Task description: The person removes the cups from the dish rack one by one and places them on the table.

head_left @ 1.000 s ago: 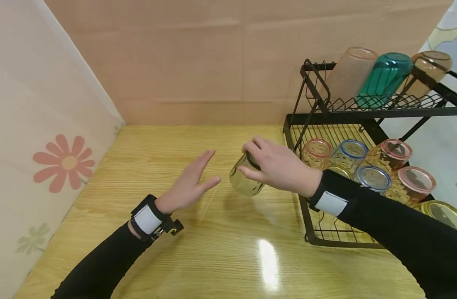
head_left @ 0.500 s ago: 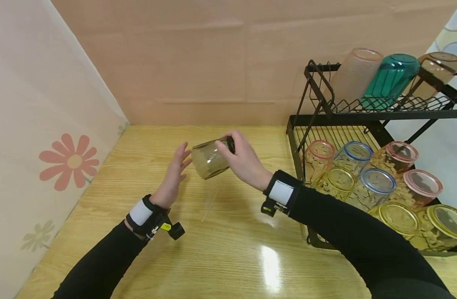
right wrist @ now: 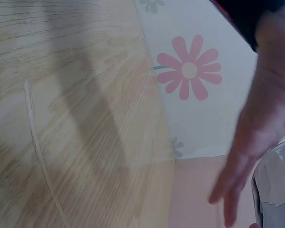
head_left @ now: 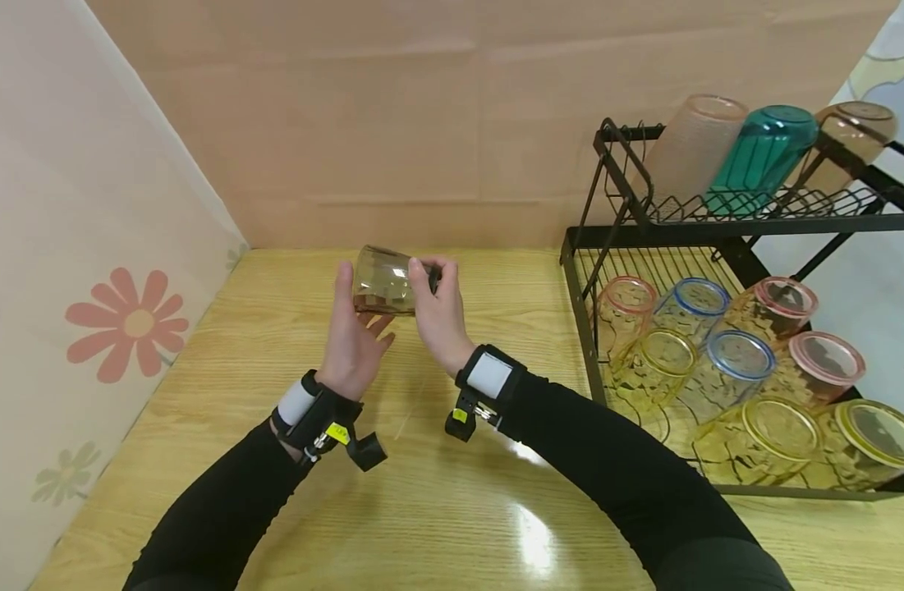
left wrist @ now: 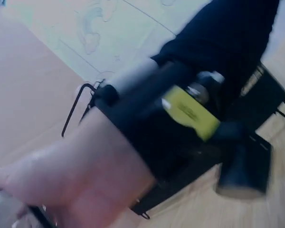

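Note:
A smoky-tinted drinking glass (head_left: 383,283) lies sideways in the air above the wooden table, with its dark, thick end to the right. My right hand (head_left: 440,316) grips that end, thumb on the near side. At the glass's left end is my left hand (head_left: 351,349), its fingers extended beside and below the glass. The right wrist view shows the left hand (right wrist: 263,118) with straight fingers close to the glass (right wrist: 278,185). In the left wrist view, part of the right hand (left wrist: 76,175) and a bit of the glass (left wrist: 0,209) appear at the lower left.
A black two-tier wire rack (head_left: 579,316) stands at the right. Its upper tier holds a pink glass (head_left: 695,156), a teal glass (head_left: 765,156) and an amber glass (head_left: 851,135). Several colour-rimmed glasses fill the lower tier. A thin pale line (right wrist: 40,156) marks the table.
The right hand has carried the glass leftward, away from the rack, and turned it onto its side. The left hand has come up to the glass's left end.

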Motion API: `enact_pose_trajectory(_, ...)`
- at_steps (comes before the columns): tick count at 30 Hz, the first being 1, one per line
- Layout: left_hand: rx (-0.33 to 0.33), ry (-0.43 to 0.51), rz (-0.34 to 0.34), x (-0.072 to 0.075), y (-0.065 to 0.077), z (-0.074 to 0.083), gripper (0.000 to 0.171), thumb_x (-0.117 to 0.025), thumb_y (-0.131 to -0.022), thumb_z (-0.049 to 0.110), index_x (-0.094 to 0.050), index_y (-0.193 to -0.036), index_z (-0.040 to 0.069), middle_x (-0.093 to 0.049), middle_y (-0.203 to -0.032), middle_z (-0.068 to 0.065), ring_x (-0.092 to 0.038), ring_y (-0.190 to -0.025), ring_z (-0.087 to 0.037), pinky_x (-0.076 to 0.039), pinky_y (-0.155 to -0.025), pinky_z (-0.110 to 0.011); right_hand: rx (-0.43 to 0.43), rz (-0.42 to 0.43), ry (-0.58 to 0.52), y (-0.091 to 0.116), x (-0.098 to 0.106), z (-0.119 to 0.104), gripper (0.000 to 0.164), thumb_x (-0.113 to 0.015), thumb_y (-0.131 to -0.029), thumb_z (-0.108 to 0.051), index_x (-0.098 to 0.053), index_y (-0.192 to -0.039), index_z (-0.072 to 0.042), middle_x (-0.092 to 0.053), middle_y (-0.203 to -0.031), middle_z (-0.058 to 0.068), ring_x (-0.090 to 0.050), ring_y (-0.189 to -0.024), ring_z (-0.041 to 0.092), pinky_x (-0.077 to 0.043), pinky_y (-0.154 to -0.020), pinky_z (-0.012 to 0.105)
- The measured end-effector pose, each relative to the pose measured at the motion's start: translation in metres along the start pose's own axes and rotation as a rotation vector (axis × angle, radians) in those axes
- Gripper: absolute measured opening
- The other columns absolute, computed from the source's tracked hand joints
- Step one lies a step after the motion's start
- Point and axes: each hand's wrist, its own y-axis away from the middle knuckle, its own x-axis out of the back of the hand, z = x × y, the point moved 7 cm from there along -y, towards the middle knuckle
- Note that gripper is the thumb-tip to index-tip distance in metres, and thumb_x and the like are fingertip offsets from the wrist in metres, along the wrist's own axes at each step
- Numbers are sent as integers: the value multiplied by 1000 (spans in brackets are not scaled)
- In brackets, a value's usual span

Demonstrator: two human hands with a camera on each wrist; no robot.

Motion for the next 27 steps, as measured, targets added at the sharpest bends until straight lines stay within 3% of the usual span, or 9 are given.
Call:
enact_pose_trajectory(3, -11, 72, 7, -5, -4, 2, 68, -42, -95, 61, -31, -147, 19, -37, -134, -9, -35, -125, -22, -21, -110, -36, 6, 4, 1, 1, -2, 2, 42, -44, -104, -32, -36, -129, 1, -43, -112, 11, -44, -100, 22, -37, -80, 29)
enact_pose_trajectory(6, -6, 139, 31, -6, -9, 3, 63, -47, -96, 56, -39, -141, 13, -46, -120, -5, -44, -108, -15, -32, -99, -25, 16, -4, 19, 1, -3, 1, 47, -45, -104, -33, -34, -131, 4, -42, -117, 13, -45, -102, 22, -38, -82, 30)
enact_pose_trajectory(9, 2, 182, 60, -3, -12, 3, 56, -52, -95, 53, -50, -127, 7, -55, -103, -3, -48, -92, -12, -37, -88, -22, 16, -32, 47, 1, -4, 0, 50, -46, -103, -33, -33, -133, 5, -43, -120, 15, -47, -104, 23, -41, -85, 32)
enact_pose_trajectory(12, 3, 174, 74, 3, -14, 3, 51, -56, -94, 52, -54, -113, 5, -58, -88, -1, -49, -84, -12, -38, -84, -22, 6, -88, 149, 2, -1, -3, 50, -47, -103, -35, -35, -134, 2, -45, -124, 15, -49, -108, 22, -43, -88, 34)
enact_pose_trajectory(14, 6, 129, 57, 8, -16, 4, 52, -58, -92, 53, -52, -116, 7, -57, -90, -1, -48, -85, -13, -38, -86, -24, -1, -148, 265, 3, 0, -5, 51, -47, -102, -37, -36, -136, -1, -46, -127, 13, -50, -107, 22, -44, -86, 36)
enact_pose_trajectory(17, 25, 41, 6, 18, -22, 3, 64, -59, -91, 53, -43, -134, 8, -51, -112, -5, -47, -99, -14, -37, -94, -26, 6, -243, 462, 7, 5, -8, 54, -46, -102, -44, -38, -138, -5, -46, -132, 9, -51, -106, 20, -46, -82, 37)
enact_pose_trajectory(21, 82, -98, -51, 32, -27, -4, 69, -55, -95, 48, -32, -145, 6, -40, -127, -7, -42, -111, -16, -37, -97, -27, 27, -347, 677, 17, 15, -11, 58, -44, -100, -50, -38, -141, -9, -43, -140, 7, -53, -113, 21, -49, -81, 40)
enact_pose_trajectory(27, 144, -410, -26, 64, -31, -9, 75, -54, -97, 46, -30, -147, -4, -39, -137, -15, -43, -119, -22, -32, -108, -37, 141, -545, 963, 40, 41, -16, 67, -45, -97, -56, -35, -149, -14, -34, -149, 8, -46, -126, 26, -51, -81, 43)
